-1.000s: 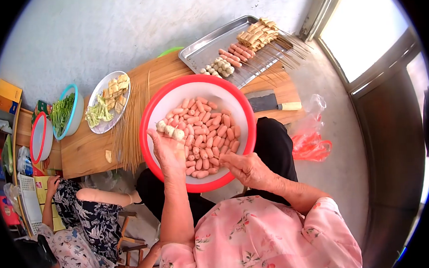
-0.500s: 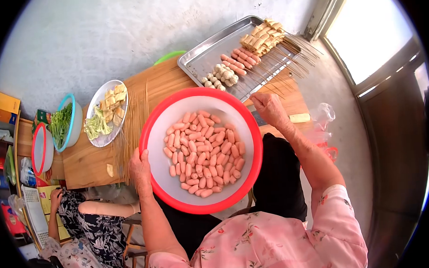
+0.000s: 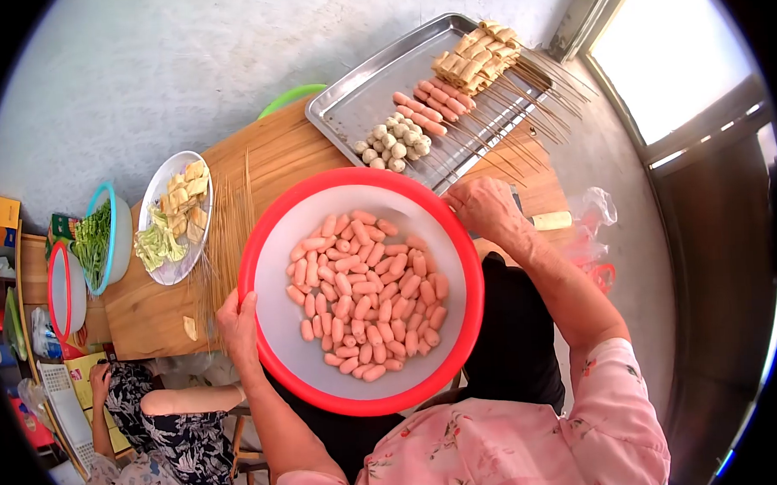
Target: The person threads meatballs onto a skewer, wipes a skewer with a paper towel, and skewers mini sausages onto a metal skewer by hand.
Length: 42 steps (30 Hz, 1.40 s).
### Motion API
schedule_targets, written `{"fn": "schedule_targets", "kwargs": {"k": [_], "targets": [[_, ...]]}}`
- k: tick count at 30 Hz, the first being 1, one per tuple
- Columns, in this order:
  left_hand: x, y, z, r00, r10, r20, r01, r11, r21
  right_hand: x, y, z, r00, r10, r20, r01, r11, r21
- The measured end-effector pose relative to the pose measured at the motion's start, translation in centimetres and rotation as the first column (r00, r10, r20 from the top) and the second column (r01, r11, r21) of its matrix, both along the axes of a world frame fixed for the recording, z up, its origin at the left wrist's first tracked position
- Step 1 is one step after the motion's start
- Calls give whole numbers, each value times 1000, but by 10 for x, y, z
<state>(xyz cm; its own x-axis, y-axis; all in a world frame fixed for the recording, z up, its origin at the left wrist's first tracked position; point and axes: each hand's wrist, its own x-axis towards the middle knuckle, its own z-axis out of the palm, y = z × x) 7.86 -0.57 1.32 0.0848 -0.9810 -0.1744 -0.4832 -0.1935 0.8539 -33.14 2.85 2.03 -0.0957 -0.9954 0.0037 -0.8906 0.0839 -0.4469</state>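
A white basin with a red rim (image 3: 474, 278) sits over my lap at the table's near edge. Many small pink sausages (image 3: 369, 300) are piled inside it. My left hand (image 3: 239, 325) is closed on the rim's left side, thumb up against the edge. At the upper right of the rim, my right hand (image 3: 488, 210) has its fingers curled against the edge; its fingertips are partly hidden. Just beyond the basin, a metal tray (image 3: 347, 97) holds skewered sausages (image 3: 434, 102), skewered pale balls (image 3: 393, 143) and skewered folded tofu-skin pieces (image 3: 478, 58).
Loose bamboo skewers (image 3: 228, 241) lie on the wooden table (image 3: 149, 318). Left of them are an oval plate (image 3: 150, 194) of yellowish pieces and leaves, and a blue-rimmed bowl (image 3: 122, 245) of greens. Another person (image 3: 188, 425) sits at lower left. A plastic bag (image 3: 591, 212) hangs at right.
The basin has come lower in view and looks larger, nearer to me. My right hand has moved from just beside the rim onto it. My left hand stays on the rim.
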Motion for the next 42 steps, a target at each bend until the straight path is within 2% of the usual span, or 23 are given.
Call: {"fn": "schedule_targets", "kwargs": {"k": [3, 5, 9, 12, 17, 23, 33, 35, 36, 38, 40, 41, 42], "targets": [[5, -2, -1, 996, -47, 70, 46, 999, 17, -1, -4, 5, 997, -77, -11, 77, 997, 12], [4, -2, -3, 996, -31, 81, 30, 999, 17, -6, -10, -11, 990, -130, -52, 113, 961, -253], [1, -3, -3, 990, 5, 141, -7, 1000, 15, -11, -22, -36, 988, -118, -100, 96, 974, -203], [2, -4, -10, 979, 36, 203, -32, 999, -27, -13, -28, -46, 983, -58, -171, 11, 964, -265], [-3, -3, -7, 982, 52, 182, -49, 999, -20, -14, -35, -58, 968, 17, -250, -98, 943, -317], [-4, -4, -4, 971, 47, 235, -42, 999, -24, -11, -50, -73, 943, 2, -333, -103, 953, -285], [-6, -5, -4, 975, 17, 222, -11, 1000, -25, -15, -73, -78, 979, 39, -202, -104, 940, -324], [-2, -6, -7, 973, 8, 232, -2, 1000, -24, -20, -71, -67, 995, -57, -83, 7, 862, -507], [-1, -6, -8, 969, 1, 246, 5, 1000, -22, -26, -71, -68, 995, -56, -84, 6, 862, -506], [-5, -5, -1, 962, -3, 271, 4, 1000, -4, -44, -68, -69, 946, -232, -228, 99, 873, -478], [-6, -6, 0, 956, -10, 295, 8, 1000, 9, -50, -63, -68, 918, -256, -302, 91, 879, -468], [-4, -6, -2, 953, -13, 301, 20, 1000, -21, -51, -63, -67, 886, -275, -373, 81, 885, -459], [-5, -7, -3, 952, -16, 306, 33, 998, -53, -51, -62, -66, 891, -262, -371, 85, 899, -430]]}}
